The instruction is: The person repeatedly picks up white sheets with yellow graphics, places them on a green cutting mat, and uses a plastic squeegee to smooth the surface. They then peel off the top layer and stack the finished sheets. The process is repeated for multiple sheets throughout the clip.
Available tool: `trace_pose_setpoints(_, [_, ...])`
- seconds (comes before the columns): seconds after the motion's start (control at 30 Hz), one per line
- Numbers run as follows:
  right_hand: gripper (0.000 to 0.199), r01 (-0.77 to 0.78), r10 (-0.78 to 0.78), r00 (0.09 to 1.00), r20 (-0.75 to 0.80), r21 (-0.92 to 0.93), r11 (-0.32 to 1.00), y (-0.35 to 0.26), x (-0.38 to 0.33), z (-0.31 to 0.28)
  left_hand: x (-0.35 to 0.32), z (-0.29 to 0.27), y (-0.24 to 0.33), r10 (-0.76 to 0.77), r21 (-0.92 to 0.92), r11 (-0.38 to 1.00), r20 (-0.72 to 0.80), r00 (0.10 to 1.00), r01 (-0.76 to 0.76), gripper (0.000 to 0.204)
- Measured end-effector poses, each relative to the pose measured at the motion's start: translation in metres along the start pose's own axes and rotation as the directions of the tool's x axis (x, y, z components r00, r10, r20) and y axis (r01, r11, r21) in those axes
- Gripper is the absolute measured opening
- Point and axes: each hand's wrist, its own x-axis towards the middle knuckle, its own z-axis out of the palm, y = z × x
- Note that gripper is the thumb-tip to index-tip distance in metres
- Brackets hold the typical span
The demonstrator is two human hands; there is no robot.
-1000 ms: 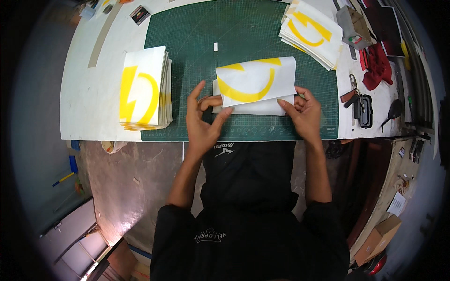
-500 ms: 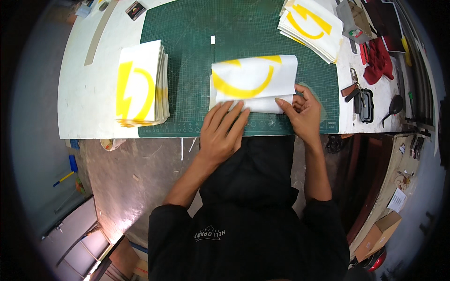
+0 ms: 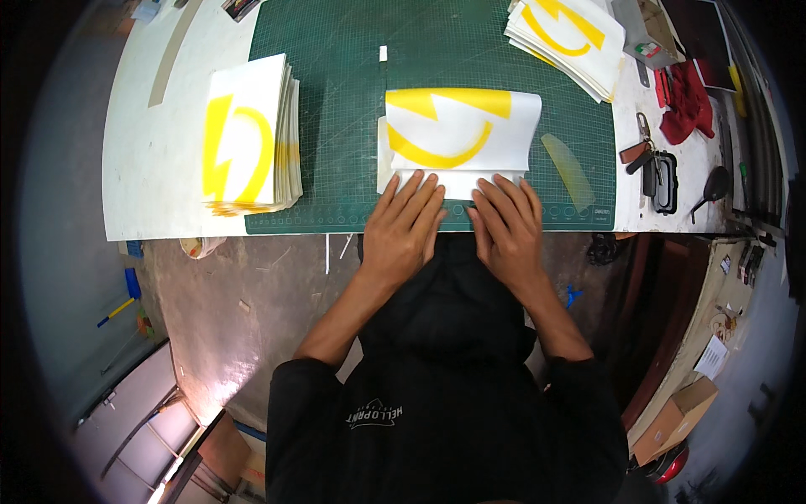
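A folded white sheet with a yellow printed design (image 3: 457, 134) lies on a green cutting mat (image 3: 336, 126). Both my hands press along its near edge, where a plain white strip shows below the fold. My left hand (image 3: 401, 223) rests flat on the left part of this edge, fingers stretched out. To its right, my right hand (image 3: 510, 231) lies with extended fingertips on the strip. Nothing is gripped in either hand. Under the sheet's left side, a pale flat piece (image 3: 382, 155) peeks out. A translucent curved piece (image 3: 567, 172) lies on the mat beyond my right hand.
Stacks of similar folded sheets stand at left (image 3: 252, 134) and at far right (image 3: 567, 42). Keys (image 3: 642, 160), a black frame (image 3: 666, 182), a red cloth (image 3: 687, 105) and a grey box (image 3: 645, 34) occupy the table's right side. A long strip (image 3: 175, 52) lies at far left.
My right hand has let go of the sheet's right edge and moved left to lie flat beside my left hand. The translucent piece is now uncovered. The view has shifted slightly.
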Motion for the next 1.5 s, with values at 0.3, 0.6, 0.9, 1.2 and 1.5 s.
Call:
trace_pose_setpoints(0.3, [0.041,-0.018,0.018,0.984,0.178,-0.003,1.000,-0.027,0.006,0.005,-0.028,-0.023,-0.013,-0.120,0.109,0.989,0.165,0.979,0.103,0.064])
trace_pose_setpoints(0.6, [0.044,-0.014,0.011,0.978,0.210,0.013,1.000,-0.021,0.003,0.005,-0.049,-0.026,-0.018,-0.187,-0.038,0.982,-0.053,0.981,0.185,0.063])
trace_pose_setpoints(0.9, [0.044,0.239,-0.257,0.952,0.164,0.124,0.963,-0.045,0.041,0.002,-0.034,-0.011,-0.011,-0.211,0.055,0.976,0.030,0.977,0.209,0.061])
trace_pose_setpoints(1.2, [0.072,0.293,-0.206,0.865,0.457,-0.127,0.948,-0.006,0.096,0.027,-0.034,-0.010,-0.010,-0.235,-0.049,0.971,-0.010,0.972,0.234,0.065])
trace_pose_setpoints(1.5, [0.073,0.271,-0.192,0.872,0.451,-0.118,0.955,0.005,0.117,0.040,-0.036,-0.007,-0.012,-0.222,-0.043,0.974,0.008,0.975,0.222,0.066])
